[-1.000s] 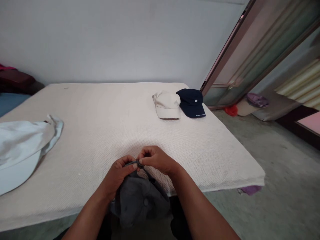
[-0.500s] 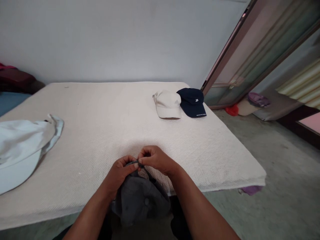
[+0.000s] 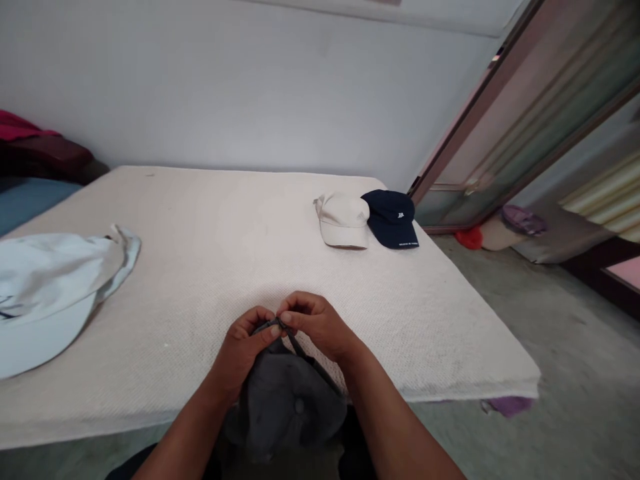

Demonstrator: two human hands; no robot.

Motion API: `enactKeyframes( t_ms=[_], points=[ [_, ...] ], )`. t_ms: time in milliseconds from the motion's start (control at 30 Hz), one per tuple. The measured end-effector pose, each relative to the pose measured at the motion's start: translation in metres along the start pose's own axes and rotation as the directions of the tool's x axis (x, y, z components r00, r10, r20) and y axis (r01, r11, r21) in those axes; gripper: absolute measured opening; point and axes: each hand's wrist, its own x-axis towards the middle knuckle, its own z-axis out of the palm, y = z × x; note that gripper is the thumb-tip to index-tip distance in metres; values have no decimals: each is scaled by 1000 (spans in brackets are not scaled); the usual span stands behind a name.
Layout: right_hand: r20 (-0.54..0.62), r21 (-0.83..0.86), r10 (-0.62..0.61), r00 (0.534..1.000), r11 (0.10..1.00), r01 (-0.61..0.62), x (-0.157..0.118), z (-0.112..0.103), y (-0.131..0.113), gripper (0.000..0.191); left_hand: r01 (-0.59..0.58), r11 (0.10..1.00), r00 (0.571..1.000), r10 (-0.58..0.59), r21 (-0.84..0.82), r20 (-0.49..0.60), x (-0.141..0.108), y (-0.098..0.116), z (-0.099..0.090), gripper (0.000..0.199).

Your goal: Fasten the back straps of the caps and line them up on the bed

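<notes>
A dark grey baseball cap [image 3: 295, 407] hangs at the near edge of the bed-like surface, its crown and top button facing me. My left hand [image 3: 250, 337] pinches the cap's back strap between thumb and fingers. Close beside it, my right hand [image 3: 313, 323] is closed on the same strap, fingertips almost touching the left ones. The small fastening between the fingertips is mostly hidden. Farther back on the right, a beige cap [image 3: 344, 220] lies against a navy cap [image 3: 391, 219]. At the left, white caps [image 3: 47, 293] lie one partly over another.
A white textured cover [image 3: 210, 247] spreads over the surface in front of me. Behind it rises a pale wall [image 3: 225, 93]. Dark red and blue items [image 3: 45, 160] sit at the far left. To the right are a sliding glass door [image 3: 500, 133] and the grey floor [image 3: 575, 333].
The view has shifted slightly, so the caps on the surface appear a little farther right. Both hands stay on the grey cap's strap, the right fingertips slightly changed in position.
</notes>
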Motion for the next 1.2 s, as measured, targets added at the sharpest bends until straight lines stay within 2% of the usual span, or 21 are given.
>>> enactKeyframes(
  t_ms=[167,567,700,867,1067,1200],
  points=[
    [-9,75,6,1000,997,-6,1,3,1,17,4,999,1000,-3,-40,24,-3,3,-1,18],
    [-122,19,42,992,999,-40,-28,30,-8,13,53,993,997,-47,-106,63,-21,-4,-7,15],
    [-113,7,86,990,996,-85,-34,36,-8,14,83,984,996,-77,-155,48,-28,-7,-11,18],
    [-67,87,113,991,990,-107,-37,36,-7,18,102,980,993,-89,-170,82,-35,-5,-15,17],
    [51,128,187,981,973,-192,-41,32,-9,10,98,994,985,-89,-51,151,-40,2,-18,13],
    [52,92,197,979,975,-201,-43,31,-10,5,88,996,981,-90,16,174,-43,4,-16,13]
  ],
)
